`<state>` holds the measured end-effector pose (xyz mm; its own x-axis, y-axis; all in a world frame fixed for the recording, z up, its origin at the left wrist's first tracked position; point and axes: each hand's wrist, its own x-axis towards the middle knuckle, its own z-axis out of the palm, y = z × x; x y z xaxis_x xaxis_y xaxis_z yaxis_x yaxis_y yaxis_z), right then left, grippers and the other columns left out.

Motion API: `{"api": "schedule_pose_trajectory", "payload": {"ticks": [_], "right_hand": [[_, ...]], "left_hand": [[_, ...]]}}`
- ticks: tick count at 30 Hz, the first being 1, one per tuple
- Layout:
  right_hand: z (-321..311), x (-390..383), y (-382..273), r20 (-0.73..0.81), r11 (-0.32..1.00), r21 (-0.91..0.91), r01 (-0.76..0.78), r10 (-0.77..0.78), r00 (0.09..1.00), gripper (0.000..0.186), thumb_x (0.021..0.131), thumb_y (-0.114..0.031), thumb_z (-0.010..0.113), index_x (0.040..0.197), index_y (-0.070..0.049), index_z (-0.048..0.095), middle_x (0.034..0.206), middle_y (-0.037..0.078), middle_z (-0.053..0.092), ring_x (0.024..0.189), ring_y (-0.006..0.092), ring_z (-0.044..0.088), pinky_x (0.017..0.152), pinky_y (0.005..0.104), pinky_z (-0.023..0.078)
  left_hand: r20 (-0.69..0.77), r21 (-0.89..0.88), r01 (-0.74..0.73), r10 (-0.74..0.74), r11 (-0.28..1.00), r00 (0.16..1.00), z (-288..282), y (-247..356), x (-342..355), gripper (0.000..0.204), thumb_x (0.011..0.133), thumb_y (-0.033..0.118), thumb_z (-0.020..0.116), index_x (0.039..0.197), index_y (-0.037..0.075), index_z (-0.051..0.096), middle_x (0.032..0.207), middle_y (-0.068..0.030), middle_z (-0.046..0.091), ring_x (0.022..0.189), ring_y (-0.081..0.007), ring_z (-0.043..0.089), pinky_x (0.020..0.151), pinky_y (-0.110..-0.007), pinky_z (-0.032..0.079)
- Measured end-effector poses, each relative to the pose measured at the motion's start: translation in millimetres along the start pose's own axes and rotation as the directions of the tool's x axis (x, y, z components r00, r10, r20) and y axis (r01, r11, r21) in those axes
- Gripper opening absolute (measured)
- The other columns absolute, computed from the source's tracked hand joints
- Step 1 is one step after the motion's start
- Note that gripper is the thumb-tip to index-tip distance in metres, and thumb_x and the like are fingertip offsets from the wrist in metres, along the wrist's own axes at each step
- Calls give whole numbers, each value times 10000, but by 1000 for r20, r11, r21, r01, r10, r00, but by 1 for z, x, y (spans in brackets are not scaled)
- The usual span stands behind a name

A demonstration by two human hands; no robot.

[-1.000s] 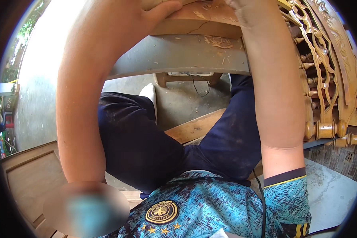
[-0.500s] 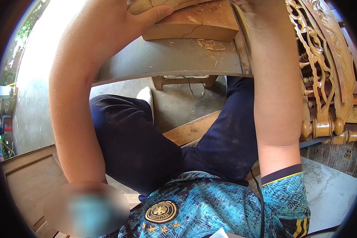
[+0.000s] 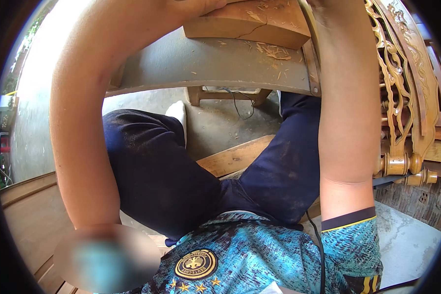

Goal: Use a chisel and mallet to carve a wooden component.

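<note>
1. Your left hand [image 3: 197, 6] reaches to the far left corner of the wooden block [image 3: 252, 24], thumb extended. The other fingers run past the picture's upper edge, so you cannot tell whether they are spread, pressed together or pinching.
2. Your right hand lies beyond that same edge; its fingers cannot be told. Your right forearm [image 3: 350, 112] runs up just past the worktop's right edge in this view.
3. The block, cracked down its near face, rests on the gray worktop [image 3: 181, 63], set back from the near edge. Its right end is close beside a long brown strip [image 3: 310, 66] along the right edge; that join is partly shaded, so contact is perhaps there.
4. Between block and near edge you have a band of worktop, with wood shavings [image 3: 278, 52] toward the near right corner.
5. Below the near edge, floor [image 3: 208, 125] shows between your legs [image 3: 154, 169], with a plank [image 3: 237, 156] across it.
6. Carved furniture [image 3: 421, 98] crowds your right forearm's outer side; beyond your left forearm [image 3: 83, 112], floor spreads wide.
</note>
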<state>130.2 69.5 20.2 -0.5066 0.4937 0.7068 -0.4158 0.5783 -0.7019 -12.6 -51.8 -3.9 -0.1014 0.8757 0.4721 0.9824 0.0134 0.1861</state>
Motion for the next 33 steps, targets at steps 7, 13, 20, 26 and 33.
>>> {"api": "schedule_pose_trajectory", "payload": {"ticks": [7, 13, 20, 26, 33], "right_hand": [[5, 2, 16, -131, 991, -110, -74, 59, 990, 299, 925, -129, 570, 632, -144, 511, 500, -38, 452, 384, 69, 357, 386, 276, 309], [21, 2, 10, -448, 971, -154, -183, 96, 889, 296, 917, -108, 565, 629, -133, 500, 530, -23, 477, 400, 78, 387, 399, 293, 335], [24, -5, -7, -476, 991, -70, -117, 70, 876, 277, 911, -120, 583, 641, -108, 521, 550, -9, 504, 426, 89, 437, 429, 294, 366], [23, -11, 3, -261, 981, -55, 185, -193, 946, 282, 910, -125, 595, 636, -114, 530, 550, -16, 502, 418, 77, 415, 432, 283, 356], [24, -12, 0, -185, 988, -116, 99, -119, 975, 274, 912, -134, 599, 646, -102, 542, 561, -16, 507, 441, 79, 428, 450, 288, 366]], "left_hand": [[-10, 65, -11, 12, 998, 1000, -3, 7, -5, 574, 847, 460, 823, 1225, 41, 717, 1215, -185, 679, 1095, -300, 676, 957, -393, 545], [149, 17, 59, -61, 998, 987, -16, 21, 9, 480, 865, 387, 808, 1124, -13, 746, 1030, -203, 722, 994, -307, 700, 884, -395, 559], [312, -168, 55, 0, 984, 950, -27, 13, 19, 461, 870, 357, 801, 1093, -43, 745, 948, -200, 730, 899, -307, 709, 814, -409, 556], [66, -48, 43, -39, 998, 997, -11, 14, 3, 567, 862, 437, 810, 1214, 3, 715, 1167, -195, 704, 1072, -296, 678, 946, -403, 535], [59, 17, 21, -22, 1000, 998, -10, 12, -2, 621, 847, 464, 822, 1281, 41, 688, 1231, -187, 688, 1134, -304, 666, 980, -412, 527]]}}
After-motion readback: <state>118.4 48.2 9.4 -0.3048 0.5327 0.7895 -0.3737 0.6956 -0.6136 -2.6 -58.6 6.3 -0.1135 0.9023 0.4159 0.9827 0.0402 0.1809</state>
